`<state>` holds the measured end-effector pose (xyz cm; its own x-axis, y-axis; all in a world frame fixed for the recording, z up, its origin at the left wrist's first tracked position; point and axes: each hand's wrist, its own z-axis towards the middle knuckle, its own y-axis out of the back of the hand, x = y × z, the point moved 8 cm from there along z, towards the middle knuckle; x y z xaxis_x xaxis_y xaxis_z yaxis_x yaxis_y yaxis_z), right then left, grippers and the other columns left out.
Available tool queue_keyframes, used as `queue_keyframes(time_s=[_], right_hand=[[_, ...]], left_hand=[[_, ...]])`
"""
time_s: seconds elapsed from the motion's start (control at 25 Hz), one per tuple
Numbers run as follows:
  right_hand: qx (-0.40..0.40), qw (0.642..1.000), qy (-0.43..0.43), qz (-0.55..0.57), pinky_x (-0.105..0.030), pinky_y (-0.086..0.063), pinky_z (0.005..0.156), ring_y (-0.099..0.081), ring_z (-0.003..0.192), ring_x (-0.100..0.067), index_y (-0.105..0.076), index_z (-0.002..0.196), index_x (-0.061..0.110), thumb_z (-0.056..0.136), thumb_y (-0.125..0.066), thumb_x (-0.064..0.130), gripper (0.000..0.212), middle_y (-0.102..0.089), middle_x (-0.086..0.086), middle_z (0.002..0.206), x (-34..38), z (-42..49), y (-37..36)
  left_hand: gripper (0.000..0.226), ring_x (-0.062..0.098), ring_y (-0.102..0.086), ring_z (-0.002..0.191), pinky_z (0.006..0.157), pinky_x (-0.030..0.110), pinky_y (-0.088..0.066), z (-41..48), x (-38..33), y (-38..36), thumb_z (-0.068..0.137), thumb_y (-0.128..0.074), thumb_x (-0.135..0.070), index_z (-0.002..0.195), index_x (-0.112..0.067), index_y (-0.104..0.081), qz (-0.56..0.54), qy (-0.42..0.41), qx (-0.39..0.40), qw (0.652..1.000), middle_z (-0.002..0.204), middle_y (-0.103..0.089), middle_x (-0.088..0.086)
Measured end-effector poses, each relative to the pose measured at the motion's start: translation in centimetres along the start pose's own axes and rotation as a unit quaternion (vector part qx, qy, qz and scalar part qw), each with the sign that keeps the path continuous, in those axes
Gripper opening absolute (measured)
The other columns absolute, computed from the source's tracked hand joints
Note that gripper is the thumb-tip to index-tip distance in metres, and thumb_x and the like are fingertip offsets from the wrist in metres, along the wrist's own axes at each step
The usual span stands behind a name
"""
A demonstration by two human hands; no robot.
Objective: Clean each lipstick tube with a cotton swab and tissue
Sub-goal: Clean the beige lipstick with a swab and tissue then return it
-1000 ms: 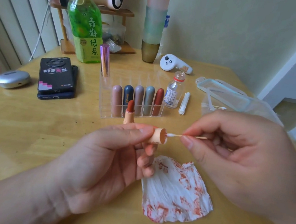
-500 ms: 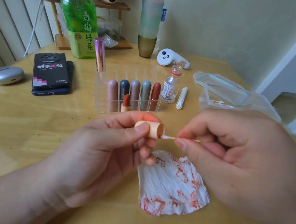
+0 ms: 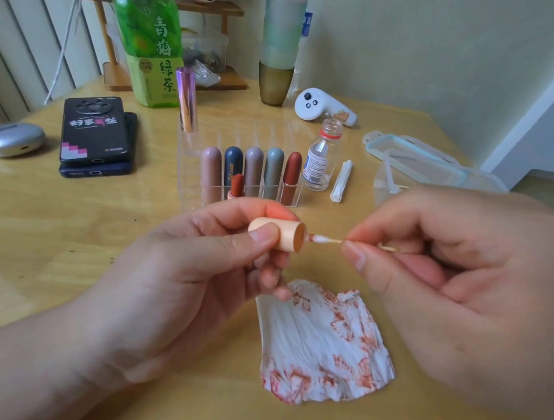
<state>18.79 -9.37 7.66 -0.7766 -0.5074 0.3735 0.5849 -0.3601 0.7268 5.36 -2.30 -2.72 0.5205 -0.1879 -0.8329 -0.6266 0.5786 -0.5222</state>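
Cotton swab (image 3: 325,240) now drawn clear of cap (image 3: 283,236) mouth, tip red, I log stained tissue (image 3: 320,346) flat on surface (image 3: 61,256) nearest, left hand (image 3: 173,284) pinching peach cap, right hand (image 3: 464,289) pinching swab stick, uncapped lipstick (image 3: 237,185) at organizer (image 3: 259,130) beyond

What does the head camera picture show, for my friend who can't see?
A left hand holds a peach lipstick cap sideways while the right hand pinches a wooden cotton swab, its reddened tip at the cap's open end. A red-smeared white tissue lies on the wooden table.
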Motion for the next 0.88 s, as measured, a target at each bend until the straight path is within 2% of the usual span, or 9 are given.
queue_keyframes(time_s=[0.2,0.32,0.44,0.52,0.68,0.76,0.88], right_hand=[[0.027,0.998,0.025,-0.049,-0.011,-0.027,0.051,-0.037,0.051,-0.011,-0.066,0.069,0.013,0.079,-0.072,0.007,0.013,-0.034,0.006,0.047,0.4,0.3,-1.2],[0.056,0.998,0.015,-0.037,-0.010,-0.026,0.049,-0.037,0.050,-0.008,-0.063,0.068,0.017,0.077,-0.072,0.009,0.015,-0.032,0.008,0.047,0.6,0.1,-1.5],[0.065,0.998,-0.014,0.020,-0.008,-0.027,0.048,-0.039,0.047,-0.013,-0.063,0.067,0.019,0.077,-0.071,0.013,0.014,-0.035,0.003,0.045,0.1,-0.2,-1.5],[0.047,0.999,-0.014,0.006,-0.009,-0.027,0.048,-0.040,0.047,-0.016,-0.063,0.067,0.018,0.078,-0.071,0.012,0.014,-0.036,0.000,0.044,-0.1,0.0,-1.2],[0.011,0.998,0.029,-0.060,-0.016,-0.028,0.049,-0.035,0.051,-0.011,-0.065,0.068,0.010,0.080,-0.071,0.005,0.014,-0.031,0.010,0.050,0.8,0.4,-0.7],[0.020,0.996,0.046,-0.071,-0.015,-0.028,0.051,-0.033,0.053,-0.006,-0.065,0.069,0.009,0.080,-0.071,0.004,0.014,-0.027,0.014,0.054,1.2,0.3,-0.9],[0.059,0.996,0.028,-0.067,-0.014,-0.028,0.049,-0.034,0.053,-0.002,-0.063,0.068,0.016,0.079,-0.071,0.010,0.015,-0.024,0.016,0.054,1.0,0.1,-1.6]], left_hand=[[0.033,0.018,-0.056,0.064,0.066,0.035,-0.053,0.1,0.2,-0.2,0.079,-0.075,-0.017,0.105,0.002,-0.069,0.012,0.000,0.011,1.000,0.079,-0.061,0.016],[0.033,0.018,-0.056,0.065,0.067,0.034,-0.054,0.0,0.2,-0.2,0.078,-0.077,-0.018,0.104,0.002,-0.070,0.011,-0.004,0.012,1.000,0.080,-0.061,0.015],[0.032,0.018,-0.057,0.065,0.067,0.035,-0.054,0.0,0.5,-0.3,0.078,-0.076,-0.018,0.103,0.001,-0.070,0.016,-0.011,0.010,1.000,0.081,-0.062,0.014],[0.030,0.017,-0.056,0.064,0.066,0.035,-0.054,0.1,0.4,-0.2,0.080,-0.074,-0.017,0.104,0.001,-0.070,0.011,-0.009,0.010,1.000,0.078,-0.061,0.014],[0.030,0.017,-0.052,0.063,0.067,0.035,-0.053,0.2,0.0,-0.2,0.082,-0.070,-0.016,0.105,0.003,-0.069,0.004,0.001,0.019,1.000,0.075,-0.057,0.012],[0.029,0.017,-0.053,0.062,0.067,0.035,-0.053,0.2,0.0,-0.2,0.083,-0.069,-0.017,0.104,0.003,-0.069,0.008,0.000,0.018,1.000,0.074,-0.056,0.011],[0.028,0.016,-0.056,0.061,0.066,0.035,-0.053,0.3,0.1,-0.1,0.082,-0.071,-0.017,0.102,0.003,-0.070,0.008,-0.010,0.017,1.000,0.075,-0.059,0.012]])
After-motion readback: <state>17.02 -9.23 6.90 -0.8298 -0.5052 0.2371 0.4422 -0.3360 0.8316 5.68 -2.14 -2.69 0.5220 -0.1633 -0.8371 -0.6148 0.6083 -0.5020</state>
